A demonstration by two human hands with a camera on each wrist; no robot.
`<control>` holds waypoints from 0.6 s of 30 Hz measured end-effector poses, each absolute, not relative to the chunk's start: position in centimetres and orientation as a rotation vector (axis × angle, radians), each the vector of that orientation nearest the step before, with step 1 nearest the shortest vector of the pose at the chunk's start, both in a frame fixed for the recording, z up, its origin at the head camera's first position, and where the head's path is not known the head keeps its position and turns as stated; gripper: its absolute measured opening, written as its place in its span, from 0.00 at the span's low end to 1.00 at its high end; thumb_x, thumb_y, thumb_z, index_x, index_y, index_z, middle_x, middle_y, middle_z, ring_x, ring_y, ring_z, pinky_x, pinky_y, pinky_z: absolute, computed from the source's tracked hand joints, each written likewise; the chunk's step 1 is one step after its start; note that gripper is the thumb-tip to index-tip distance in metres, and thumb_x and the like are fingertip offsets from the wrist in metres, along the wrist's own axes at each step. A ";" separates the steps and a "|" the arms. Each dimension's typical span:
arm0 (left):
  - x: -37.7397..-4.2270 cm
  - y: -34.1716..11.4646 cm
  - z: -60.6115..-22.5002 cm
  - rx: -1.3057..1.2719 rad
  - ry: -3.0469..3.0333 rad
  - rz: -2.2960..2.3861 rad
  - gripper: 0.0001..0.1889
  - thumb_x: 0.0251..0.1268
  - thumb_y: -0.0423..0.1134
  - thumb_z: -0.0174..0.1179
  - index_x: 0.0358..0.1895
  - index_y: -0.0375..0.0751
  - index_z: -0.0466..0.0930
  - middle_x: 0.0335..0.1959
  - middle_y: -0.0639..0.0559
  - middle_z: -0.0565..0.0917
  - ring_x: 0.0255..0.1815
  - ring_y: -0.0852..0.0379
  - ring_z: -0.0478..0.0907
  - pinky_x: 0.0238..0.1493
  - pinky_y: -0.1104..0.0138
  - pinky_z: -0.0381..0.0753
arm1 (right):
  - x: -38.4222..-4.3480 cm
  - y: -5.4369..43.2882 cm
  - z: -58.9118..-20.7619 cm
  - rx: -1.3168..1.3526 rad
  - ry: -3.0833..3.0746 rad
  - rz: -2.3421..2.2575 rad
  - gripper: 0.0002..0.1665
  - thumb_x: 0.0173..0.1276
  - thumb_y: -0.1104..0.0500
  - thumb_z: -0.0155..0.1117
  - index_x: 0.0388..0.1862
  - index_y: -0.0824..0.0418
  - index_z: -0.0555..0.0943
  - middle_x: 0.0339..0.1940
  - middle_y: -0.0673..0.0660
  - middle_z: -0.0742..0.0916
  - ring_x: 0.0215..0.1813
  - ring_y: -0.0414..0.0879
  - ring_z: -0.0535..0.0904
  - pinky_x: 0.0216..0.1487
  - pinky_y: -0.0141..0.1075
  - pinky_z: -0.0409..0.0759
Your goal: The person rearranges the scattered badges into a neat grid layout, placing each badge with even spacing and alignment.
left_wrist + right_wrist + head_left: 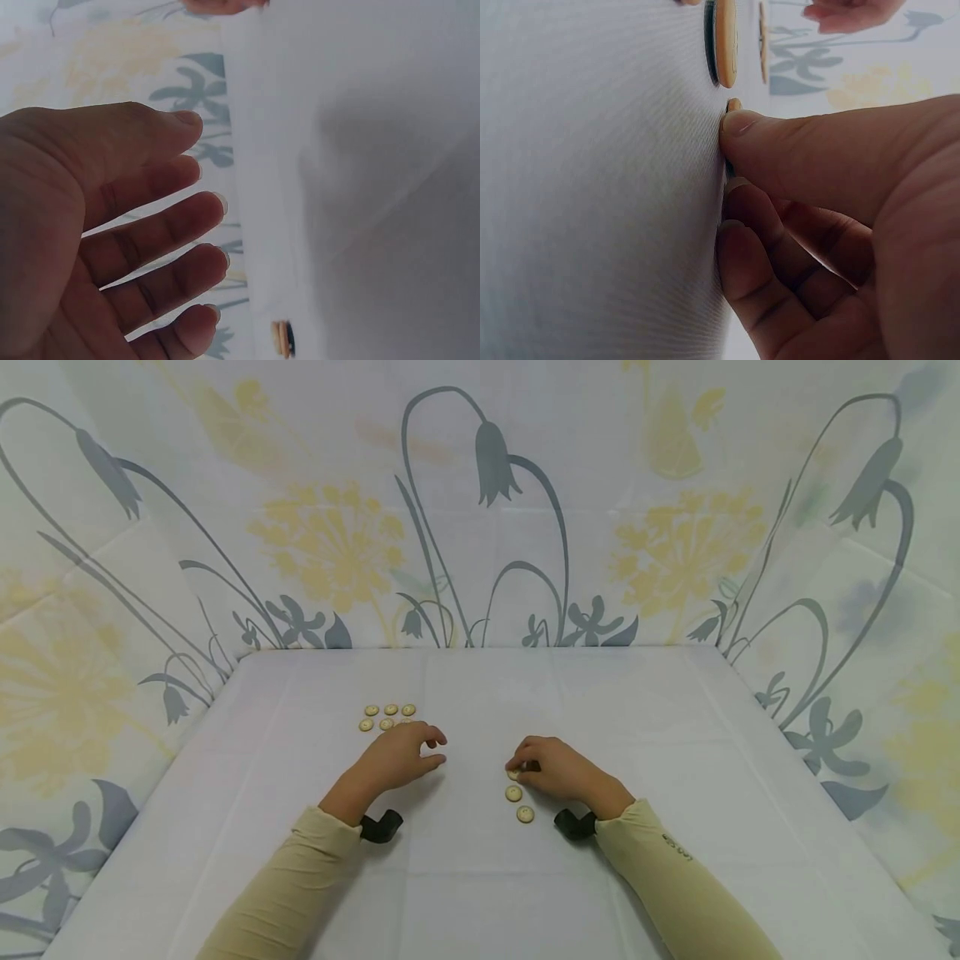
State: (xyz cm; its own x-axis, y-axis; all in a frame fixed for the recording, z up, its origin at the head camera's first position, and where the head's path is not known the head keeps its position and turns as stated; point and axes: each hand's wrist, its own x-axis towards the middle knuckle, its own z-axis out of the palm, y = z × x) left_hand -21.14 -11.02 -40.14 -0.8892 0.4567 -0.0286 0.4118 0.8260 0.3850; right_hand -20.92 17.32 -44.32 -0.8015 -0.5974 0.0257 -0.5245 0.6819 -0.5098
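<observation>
My right hand (pixel 562 768) pinches a small round wooden disc (pixel 513 773) at the tabletop, thumb on one edge and fingertips on the other. In the right wrist view the thumb covers most of this disc (pixel 734 104). Two more discs, pale-faced with dark marks, lie just nearer, a middle disc (pixel 513 793) and a front disc (pixel 525 814). My left hand (pixel 397 753) hovers over the table with relaxed, parted fingers and nothing in them. Just beyond it lie several similar discs (pixel 372 711) in two rows, one partly covered by the hand.
A white cloth covers the table (pixel 465 893). Flower-printed fabric (pixel 480 527) rises at the back and both sides. Dark wrist-worn pieces, a left one (pixel 382 827) and a right one (pixel 576 825), jut inward from the sleeves.
</observation>
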 end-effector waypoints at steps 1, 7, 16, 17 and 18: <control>-21.1 -10.8 -40.3 0.688 2.881 0.568 0.15 0.63 0.44 0.63 0.50 0.44 0.82 0.44 0.50 0.84 0.43 0.53 0.80 0.45 0.60 0.79 | -20.9 17.3 -44.3 -0.922 2.749 -0.765 0.11 0.66 0.60 0.65 0.47 0.53 0.86 0.46 0.46 0.83 0.43 0.37 0.77 0.46 0.31 0.77; -20.6 -9.8 -41.2 0.704 2.858 0.561 0.14 0.64 0.46 0.63 0.50 0.47 0.83 0.43 0.53 0.83 0.44 0.55 0.79 0.46 0.61 0.79 | -20.9 17.3 -44.2 -0.930 2.756 -0.759 0.11 0.66 0.60 0.65 0.47 0.53 0.86 0.45 0.46 0.83 0.43 0.37 0.77 0.45 0.32 0.77; -20.0 -8.5 -41.7 0.780 2.820 0.586 0.14 0.64 0.46 0.63 0.49 0.46 0.83 0.42 0.54 0.83 0.45 0.54 0.79 0.48 0.59 0.78 | -21.0 17.3 -44.3 -0.920 2.760 -0.749 0.11 0.66 0.60 0.65 0.47 0.53 0.86 0.46 0.46 0.83 0.44 0.38 0.77 0.46 0.32 0.77; -19.9 -8.3 -41.8 0.791 2.816 0.587 0.14 0.64 0.46 0.62 0.49 0.46 0.83 0.42 0.53 0.83 0.45 0.54 0.79 0.48 0.59 0.78 | -21.0 17.3 -44.3 -0.922 2.759 -0.749 0.11 0.66 0.60 0.64 0.47 0.53 0.86 0.46 0.46 0.83 0.44 0.38 0.78 0.46 0.32 0.77; -19.8 -8.2 -41.8 0.807 2.812 0.584 0.14 0.64 0.46 0.62 0.49 0.46 0.83 0.42 0.53 0.83 0.45 0.54 0.79 0.48 0.59 0.78 | -21.0 17.3 -44.3 -0.923 2.758 -0.749 0.11 0.66 0.60 0.64 0.47 0.53 0.86 0.46 0.46 0.83 0.44 0.38 0.78 0.46 0.32 0.77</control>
